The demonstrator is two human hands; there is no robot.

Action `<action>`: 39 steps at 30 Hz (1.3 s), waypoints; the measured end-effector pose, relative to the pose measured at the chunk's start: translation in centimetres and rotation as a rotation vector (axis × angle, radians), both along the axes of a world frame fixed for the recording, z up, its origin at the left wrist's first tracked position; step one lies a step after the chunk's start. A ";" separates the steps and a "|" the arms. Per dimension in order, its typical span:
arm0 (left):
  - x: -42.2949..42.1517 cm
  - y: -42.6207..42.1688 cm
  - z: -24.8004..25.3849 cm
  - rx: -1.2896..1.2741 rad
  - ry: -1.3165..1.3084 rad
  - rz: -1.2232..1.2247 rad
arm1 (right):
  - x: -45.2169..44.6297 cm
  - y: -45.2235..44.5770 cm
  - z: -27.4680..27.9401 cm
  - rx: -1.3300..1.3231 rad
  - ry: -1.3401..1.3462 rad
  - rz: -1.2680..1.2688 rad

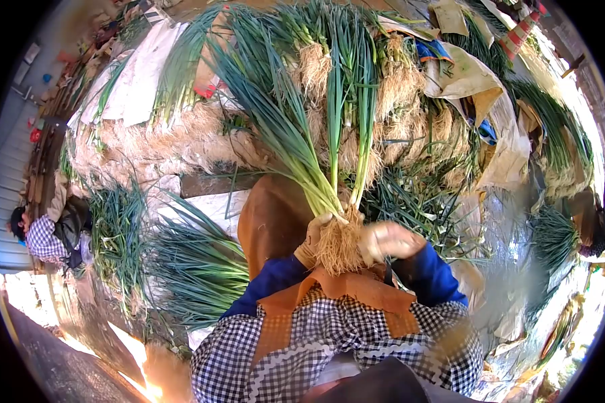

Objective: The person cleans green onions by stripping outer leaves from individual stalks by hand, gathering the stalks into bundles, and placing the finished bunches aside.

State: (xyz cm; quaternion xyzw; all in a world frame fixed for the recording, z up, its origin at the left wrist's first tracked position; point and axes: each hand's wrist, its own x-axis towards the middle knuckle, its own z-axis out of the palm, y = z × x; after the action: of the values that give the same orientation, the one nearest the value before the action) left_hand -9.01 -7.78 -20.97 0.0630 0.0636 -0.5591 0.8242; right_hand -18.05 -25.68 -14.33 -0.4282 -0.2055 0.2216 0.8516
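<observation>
A bunch of green onions (326,191) stands in front of my chest, its long leaves fanned away from me. Pale, stringy roots (339,248) hang at its near end. My left hand (310,240) is closed around the lower stems, just above the roots. On the other side, my right hand (391,240) is beside the roots and smeared by motion. Its fingers are too blurred to show whether they grip anything. Both hands are close to the orange cloth (343,285) over my checkered apron.
A long pile of green onions with roots toward me (181,144) lies ahead. A loose heap of leafy onions (198,269) is at left, and cut leaves (410,208) lie at right. Sacking (497,141) covers part of the pile. Another person (50,235) is at far left.
</observation>
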 end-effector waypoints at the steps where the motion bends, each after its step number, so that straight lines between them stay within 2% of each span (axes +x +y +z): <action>1: 0.0 -0.2 0.8 0.000 -0.001 -0.002 | -0.9 -0.3 0.3 0.179 -0.033 0.145; 2: 0.0 -0.5 1.3 -0.016 -0.024 0.009 | -1.2 -1.7 -0.4 0.067 -0.029 0.034; 3: 0.0 -0.7 1.5 -0.035 -0.047 0.019 | -0.6 -2.7 -0.2 -0.261 0.008 -0.227; 4: 0.4 -0.3 -0.4 -0.046 -0.014 -0.114 | 0.0 -3.8 -0.1 -0.596 0.110 -0.422; 5: 0.2 -0.6 -1.0 -0.050 -0.015 -0.132 | 1.0 -4.4 -2.7 -0.600 0.250 -0.716; 6: 0.0 -1.0 -1.3 0.035 -0.093 -0.112 | 2.4 -2.9 -1.4 -0.854 0.346 -0.925; 7: 0.0 -1.5 -1.2 0.118 -0.177 -0.084 | 4.2 -3.2 -4.2 -0.831 0.245 -0.944; 8: -0.3 -1.8 -0.9 0.260 -0.343 0.007 | 5.7 -1.6 -3.7 -0.872 0.236 -0.936; 9: 0.1 -1.3 -1.4 0.263 -0.353 0.012 | 6.7 0.1 -2.3 -0.977 0.179 -0.864; 10: 1.1 -0.5 -2.6 0.212 -0.308 -0.080 | 7.7 1.8 -0.9 -1.076 0.115 -0.793; 11: 1.7 0.3 -2.5 0.162 -0.259 -0.176 | 8.2 2.7 -1.5 -1.308 -0.267 -0.897; 12: 2.1 1.1 -2.4 -0.092 -0.241 -0.179 | 8.2 2.5 -1.7 -1.304 -0.268 -0.902; 14: 1.2 1.7 -1.8 -0.056 -0.209 0.005 | 8.2 2.1 -1.4 -1.433 -0.442 -0.786; 15: 0.9 1.6 0.0 0.077 -0.243 0.153 | 8.6 0.6 -0.4 -1.168 -0.383 -0.717; 16: 1.1 1.5 0.7 0.087 -0.246 0.153 | 9.2 -0.7 -1.9 -0.834 -0.248 -0.749; 17: 1.5 1.3 1.1 -0.123 -0.100 0.113 | 9.8 -1.3 -4.2 -0.501 -0.117 -0.763; 18: 1.8 1.2 1.5 -0.314 0.050 0.046 | 9.3 0.0 -4.1 -0.497 -0.074 -0.782; 19: 2.0 1.2 2.0 -0.393 0.083 0.019 | 7.7 1.0 -3.8 -0.388 0.184 -0.555; 21: 2.6 2.0 3.1 -0.394 0.038 0.033 | 3.8 2.4 -1.8 -0.663 0.081 -0.415; 23: 3.3 2.4 4.2 -0.360 -0.019 0.090 | 0.9 1.2 -1.3 -0.536 0.304 -0.531; 25: 3.4 3.1 5.4 -0.332 -0.049 0.137 | -2.7 -0.9 -0.1 -0.379 0.056 -0.859; 27: 3.6 3.4 6.1 -0.319 -0.078 0.168 | -4.3 -5.7 -1.3 -0.091 -0.361 -0.883; 29: 4.0 3.5 6.7 -0.311 -0.101 0.193 | -5.4 -7.5 -0.2 -0.549 0.277 -1.046; 30: 3.9 3.7 7.1 -0.307 -0.104 0.197 | -3.9 -7.7 -1.4 -0.944 0.199 -1.025; 31: 3.9 3.9 7.7 -0.310 -0.116 0.203 | -2.9 -7.6 -4.4 -1.577 0.354 -1.009; 33: 3.9 4.8 9.5 -0.317 -0.142 0.219 | -0.2 -4.6 -2.9 -0.982 0.178 -0.996; 35: 3.7 6.5 11.8 -0.315 -0.175 0.250 | 3.4 -1.3 -0.9 -0.413 0.118 -0.789; 37: 3.0 8.1 14.1 -0.333 -0.215 0.297 | 7.0 3.3 1.7 -0.372 -0.109 -0.691; 39: 2.7 9.4 16.6 -0.356 -0.261 0.346 | 8.4 6.6 4.7 -0.369 -0.234 -0.320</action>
State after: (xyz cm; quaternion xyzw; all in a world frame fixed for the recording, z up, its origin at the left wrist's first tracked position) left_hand -6.34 1.60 -4.35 -0.0231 -0.1324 -0.3998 0.9067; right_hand -9.65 -19.10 -9.59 -0.6260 -0.1883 0.0669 0.7538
